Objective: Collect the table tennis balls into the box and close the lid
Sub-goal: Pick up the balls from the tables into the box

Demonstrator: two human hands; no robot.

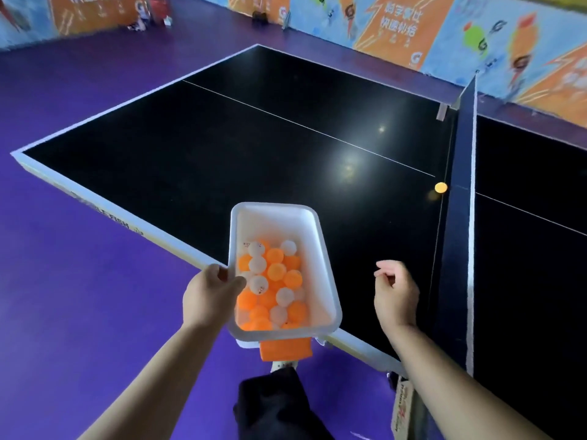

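A white plastic box (320, 249) is held tilted over the near edge of the black table tennis table (222, 147). Several orange and white balls (273, 284) lie piled at its near end. My left hand (212, 293) grips the box's left rim with the thumb over the edge. My right hand (395, 296) hovers right of the box above the table, fingers loosely curled and holding nothing. One orange ball (441, 187) lies on the table beside the net (457, 217). An orange piece (286, 349), perhaps the lid, shows under the box's near end.
The net runs from the near right to the far right. Purple floor (79, 296) surrounds the table. Orange and blue barrier boards (413, 30) line the far side. Dark clothing (273, 404) shows below the box.
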